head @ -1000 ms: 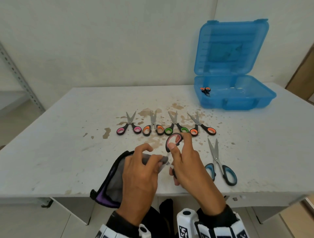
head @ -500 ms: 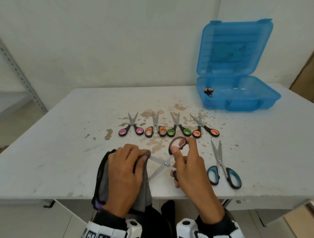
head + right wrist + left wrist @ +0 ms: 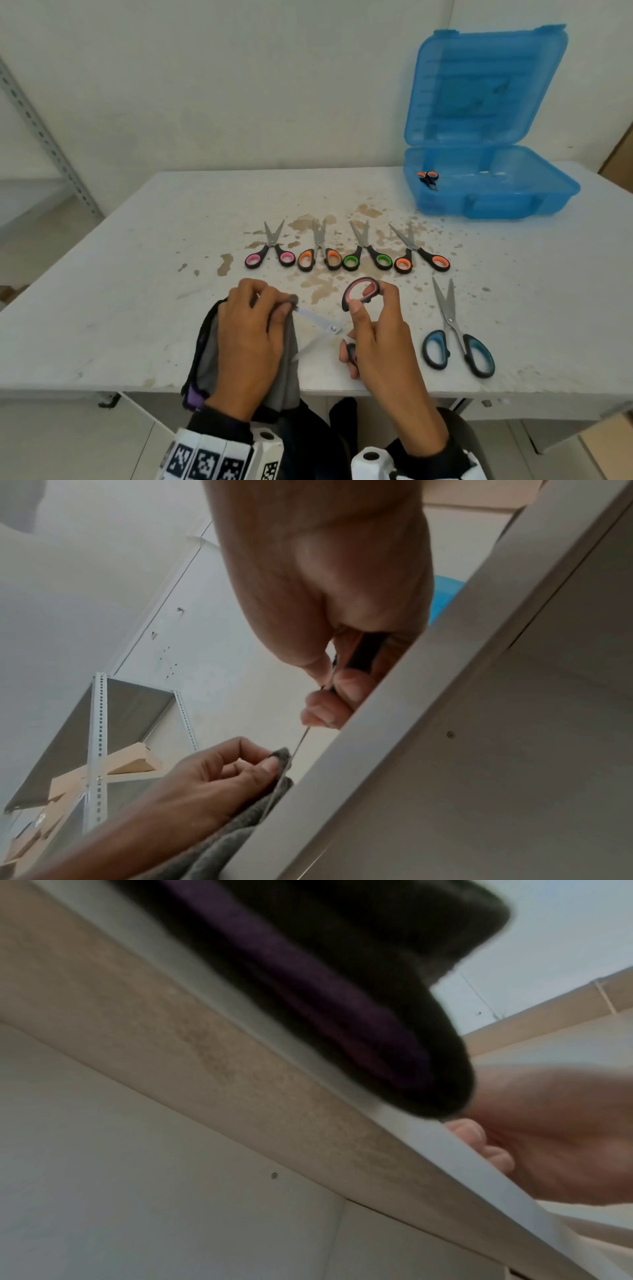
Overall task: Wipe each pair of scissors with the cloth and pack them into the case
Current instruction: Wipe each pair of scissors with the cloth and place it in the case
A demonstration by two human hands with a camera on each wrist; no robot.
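Note:
My right hand point(image 3: 371, 329) grips the handles of a black pair of scissors with pink-lined loops point(image 3: 359, 293), blades spread wide and pointing left. My left hand point(image 3: 253, 329) pinches a grey cloth point(image 3: 284, 370) around the tip of the upper blade point(image 3: 317, 318) near the table's front edge. In the right wrist view the left hand point(image 3: 219, 772) pinches the cloth point(image 3: 240, 831) by the thin blade. The open blue case point(image 3: 493, 192) stands at the back right with one orange-handled pair point(image 3: 428, 178) inside.
A row of small scissors lies mid-table: pink point(image 3: 270, 253), orange point(image 3: 320, 255), green point(image 3: 368, 257), orange point(image 3: 421, 258). A larger blue-handled pair point(image 3: 457, 339) lies right of my right hand. Brown stains point(image 3: 318, 284) mark the table. A metal shelf upright point(image 3: 44, 137) stands at left.
The scissors have opened wide, and my left hand with the cloth has slid left along the upper blade out to its tip. The right hand has kept its grip on the handles.

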